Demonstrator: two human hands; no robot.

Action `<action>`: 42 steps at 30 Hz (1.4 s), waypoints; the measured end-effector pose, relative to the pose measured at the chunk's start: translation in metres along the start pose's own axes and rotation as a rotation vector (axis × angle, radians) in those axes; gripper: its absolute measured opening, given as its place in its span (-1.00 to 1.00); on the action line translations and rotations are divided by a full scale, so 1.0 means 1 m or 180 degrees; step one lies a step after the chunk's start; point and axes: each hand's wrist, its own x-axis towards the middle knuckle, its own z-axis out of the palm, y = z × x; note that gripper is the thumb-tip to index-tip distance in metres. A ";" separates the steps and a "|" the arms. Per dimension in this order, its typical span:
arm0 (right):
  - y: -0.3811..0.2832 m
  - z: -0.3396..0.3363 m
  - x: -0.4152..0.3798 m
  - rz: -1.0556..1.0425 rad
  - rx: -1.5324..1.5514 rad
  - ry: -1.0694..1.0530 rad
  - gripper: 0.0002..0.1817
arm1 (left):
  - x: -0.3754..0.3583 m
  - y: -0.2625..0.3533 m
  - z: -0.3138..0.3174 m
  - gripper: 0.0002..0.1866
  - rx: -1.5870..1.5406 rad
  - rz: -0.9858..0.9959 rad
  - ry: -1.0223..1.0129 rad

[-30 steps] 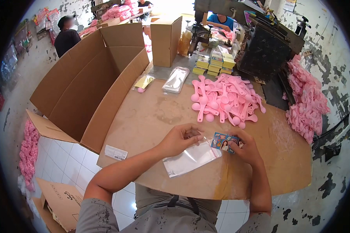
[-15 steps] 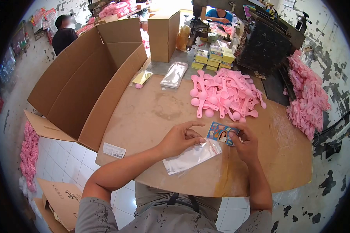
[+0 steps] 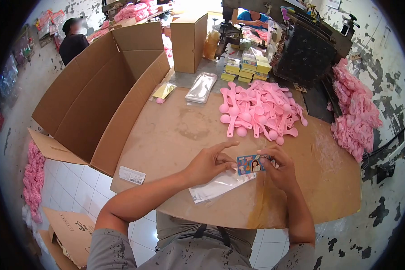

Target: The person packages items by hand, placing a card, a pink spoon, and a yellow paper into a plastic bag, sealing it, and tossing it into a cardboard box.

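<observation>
From where I stand, the right hand [image 3: 280, 169] has a printed blue card [image 3: 245, 165] pinched by its near end, thumb on the face, probably so the far end stays free; it sits just right of the frame's centre, over the mouth end of a clear plastic bag [image 3: 217, 186]. The left hand [image 3: 208, 165] is narrow there, thumb near curled fingers and index stretched out, seemingly steadying the bag's edge, though I cannot tell whether it grips the film. The bag lies flat and slanted on the cardboard-covered surface [image 3: 175, 157]. Pink plastic spoons [image 3: 258, 110] are heaped right of upper centre, a bag stack [image 3: 201, 87] to their left and yellow-edged card bundles [image 3: 247, 67] behind, presumably all kept within reach.
</observation>
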 end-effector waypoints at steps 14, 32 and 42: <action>-0.010 -0.006 0.000 -0.0089 -0.0099 -0.0287 -0.71 | -0.002 0.004 0.004 -0.30 0.0362 0.0053 -0.0012; 0.004 0.027 -0.009 0.0402 0.0887 -0.0126 -0.60 | -0.005 0.008 0.010 -0.38 0.0485 0.0114 0.0173; -0.018 0.032 0.001 0.0531 0.1224 0.0219 -0.52 | -0.006 0.012 0.009 -0.43 -0.0066 -0.0043 -0.0043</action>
